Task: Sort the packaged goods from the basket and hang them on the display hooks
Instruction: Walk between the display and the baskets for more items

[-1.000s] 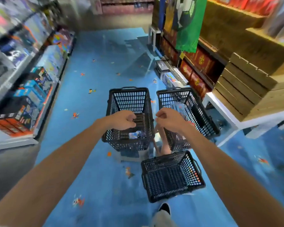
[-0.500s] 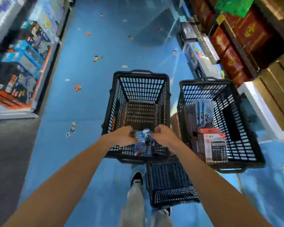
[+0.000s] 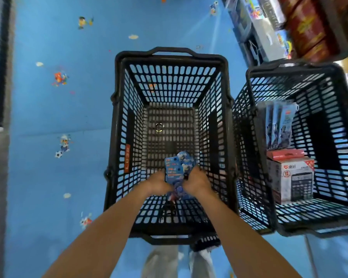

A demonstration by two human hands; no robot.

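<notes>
A black plastic basket (image 3: 170, 61) stands on the blue floor right below me. Inside it, near its front wall, my left hand (image 3: 158, 182) and my right hand (image 3: 196, 181) grip a bundle of blue packaged goods (image 3: 179, 167) from both sides. A second black basket (image 3: 289, 71) stands to the right. It holds blue packets (image 3: 279, 125) standing upright and a white boxed calculator (image 3: 289, 179) with a red card on top.
Shelves with boxed goods (image 3: 269, 27) line the upper right. A dark shelf base (image 3: 2, 63) runs along the left edge. My legs (image 3: 179, 261) show below the near basket, with part of a third basket (image 3: 205, 240) behind its front rim.
The view has tilted down and moved closer over the basket. Both hands have sunk deeper into it and now hold the blue packets together inside it.
</notes>
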